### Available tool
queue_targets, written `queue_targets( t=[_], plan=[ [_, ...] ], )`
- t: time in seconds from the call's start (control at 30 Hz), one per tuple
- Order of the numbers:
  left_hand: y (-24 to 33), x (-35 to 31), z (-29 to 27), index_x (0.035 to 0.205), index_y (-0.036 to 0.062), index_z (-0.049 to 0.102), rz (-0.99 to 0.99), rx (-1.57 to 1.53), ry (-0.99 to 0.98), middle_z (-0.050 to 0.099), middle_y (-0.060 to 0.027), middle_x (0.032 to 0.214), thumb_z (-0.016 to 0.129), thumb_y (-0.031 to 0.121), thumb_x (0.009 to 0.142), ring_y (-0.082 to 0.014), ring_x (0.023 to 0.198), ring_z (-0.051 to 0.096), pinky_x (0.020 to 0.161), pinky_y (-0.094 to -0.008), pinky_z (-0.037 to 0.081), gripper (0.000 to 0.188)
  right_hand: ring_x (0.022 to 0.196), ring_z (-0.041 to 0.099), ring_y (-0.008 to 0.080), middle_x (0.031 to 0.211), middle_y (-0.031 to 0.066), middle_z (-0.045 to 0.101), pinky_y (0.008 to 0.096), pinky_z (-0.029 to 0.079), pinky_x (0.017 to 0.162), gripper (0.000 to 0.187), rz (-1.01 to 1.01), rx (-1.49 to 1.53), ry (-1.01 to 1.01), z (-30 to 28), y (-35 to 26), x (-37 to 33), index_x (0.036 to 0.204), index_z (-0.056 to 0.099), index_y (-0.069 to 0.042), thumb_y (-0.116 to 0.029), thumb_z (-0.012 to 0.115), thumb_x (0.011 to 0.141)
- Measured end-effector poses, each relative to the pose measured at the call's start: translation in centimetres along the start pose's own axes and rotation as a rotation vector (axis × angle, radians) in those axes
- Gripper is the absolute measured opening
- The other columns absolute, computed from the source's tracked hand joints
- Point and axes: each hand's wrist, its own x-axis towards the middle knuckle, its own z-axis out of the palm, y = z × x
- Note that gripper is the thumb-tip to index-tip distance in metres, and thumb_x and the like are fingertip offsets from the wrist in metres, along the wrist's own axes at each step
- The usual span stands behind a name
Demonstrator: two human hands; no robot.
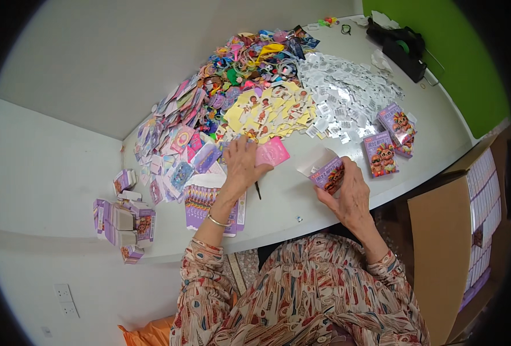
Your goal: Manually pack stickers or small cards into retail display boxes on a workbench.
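My right hand (pixel 352 193) grips a small purple box (pixel 330 176) with a cartoon picture on its front. The box is tilted, and its pale top flap (pixel 319 161) stands open toward the left. My left hand (pixel 242 163) has a pink card (pixel 274 151) between thumb and fingers, its fingertips at the near edge of the yellow sticker pieces (pixel 272 112). What lies under those fingertips is hidden. Beneath my left forearm is a fanned stack of flat purple cartons (pixel 200 202). A thin black stick (pixel 259 190) lies just right of that stack.
Colourful trinkets (pixel 226 81), piled cards (pixel 177 106) and white labels (pixel 347 92) cover the back of the table. Finished-looking purple boxes (pixel 381 154) stand at the right, more boxes (pixel 125 222) at the left edge. A cardboard carton (pixel 440 254) holds rows of boxes; a black tape dispenser (pixel 404 57) sits far right.
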Motion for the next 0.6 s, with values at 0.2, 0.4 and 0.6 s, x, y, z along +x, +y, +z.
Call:
queue_targets(
  t=[0.2,0.4,0.6],
  plan=[
    [-1.2,1.6,-2.8,0.093,0.0023,0.066,-0.44,-0.728,-0.104,0.064,-0.0095,0.084,0.072,0.01,0.077,-0.0241,0.072,0.058,0.064,-0.0291,0.045,0.019,0.096,0.054,0.0361,0.11,0.0207,0.054,0.0413,0.048,0.079,0.08,-0.021,-0.088,-0.023,0.0,-0.1,0.5,0.129,0.037,0.006,-0.022,0.08,0.068],
    [4.1,3.8,-8.7,0.095,-0.0011,0.065,0.1,-0.563,-0.038,0.065,-0.0103,0.081,0.063,-0.003,0.08,-0.0225,0.067,0.059,0.06,-0.0284,0.045,0.015,0.1,0.053,0.036,0.119,0.0191,0.052,0.0407,0.048,0.082,0.085,0.003,-0.113,-0.085,0.0,-0.5,0.6,0.135,0.034,0.004,-0.02,0.08,0.067],
    [5.6,4.8,-10.8,0.098,-0.001,0.066,0.074,-0.577,0.105,0.068,-0.0117,0.089,0.063,-0.006,0.08,-0.0241,0.075,0.064,0.067,-0.0299,0.049,0.019,0.101,0.053,0.0366,0.121,0.0196,0.051,0.0408,0.048,0.084,0.086,0.031,-0.13,-0.116,-0.4,-0.2,0.5,0.136,0.033,0.004,-0.018,0.08,0.067]
  ],
)
